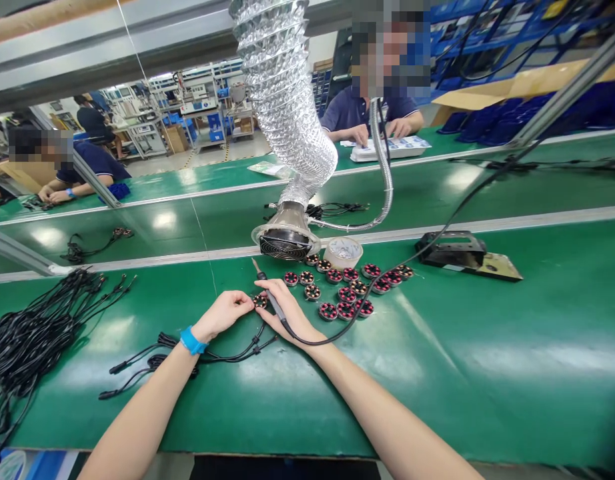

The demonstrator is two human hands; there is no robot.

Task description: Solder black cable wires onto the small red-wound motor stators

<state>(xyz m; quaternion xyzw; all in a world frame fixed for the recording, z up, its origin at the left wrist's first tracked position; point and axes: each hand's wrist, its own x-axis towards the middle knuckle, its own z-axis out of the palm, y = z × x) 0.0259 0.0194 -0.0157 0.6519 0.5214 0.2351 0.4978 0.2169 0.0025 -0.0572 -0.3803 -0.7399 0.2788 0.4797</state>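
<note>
My left hand (224, 315), a blue band at its wrist, pinches the edge of a small round motor stator (260, 301) with coils around its rim. My right hand (289, 313) holds a soldering iron (275, 305) whose tip points up and away, clear of the stator. The thumb of that hand also rests at the stator's right side. Black cables (232, 357) lie on the table just below both hands; I cannot tell whether one is joined to the stator. More stators (345, 294) with red or copper-coloured coils sit to the right of my right hand.
A fan hood (286, 241) on a silver duct (287, 87) hangs beyond my hands. Tape rolls (343, 252) stand behind the stators. A black stand (462, 255) is at right, a heap of black cables (32, 340) at left. The iron's cord (417, 253) crosses above the stators. Co-workers sit opposite.
</note>
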